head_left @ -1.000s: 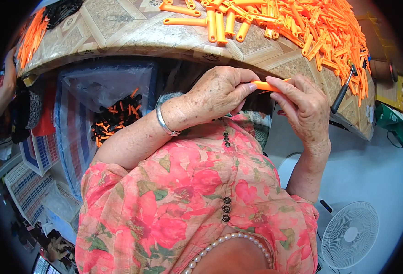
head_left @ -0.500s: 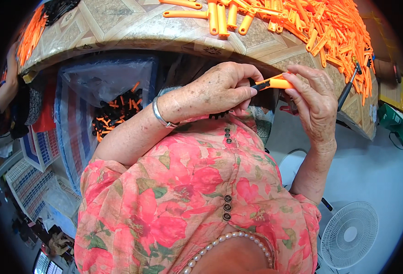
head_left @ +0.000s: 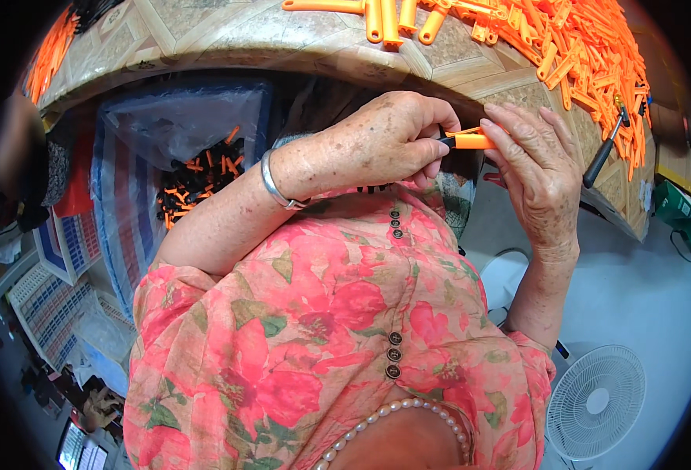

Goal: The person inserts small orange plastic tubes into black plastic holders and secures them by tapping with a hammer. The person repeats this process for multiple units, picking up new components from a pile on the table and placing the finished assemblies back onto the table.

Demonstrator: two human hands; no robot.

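Observation:
My left hand (head_left: 404, 141) pinches a black plastic piece (head_left: 446, 141) between thumb and fingers. Dark teeth peek out below that hand against the blouse, but most of the piece is hidden. An orange plastic handle (head_left: 472, 140) meets the black piece end to end, its other end pinched in the fingertips of my right hand (head_left: 537, 164). Both parts are in line, held just off the table's near edge. A pile of similar orange handles (head_left: 588, 55) covers the right side of the table (head_left: 228, 39).
Below the table at left, a striped bag (head_left: 126, 204) with a plastic liner holds black-and-orange pieces (head_left: 204, 176). A black-handled tool (head_left: 604, 153) lies at the table's right edge. A white fan (head_left: 596, 401) stands lower right. Someone's blurred arm (head_left: 18, 145) shows far left.
The orange handle has turned level, in line with the black piece, and both hands have shifted slightly right. My view has moved a little. The other person's arm at far left has moved.

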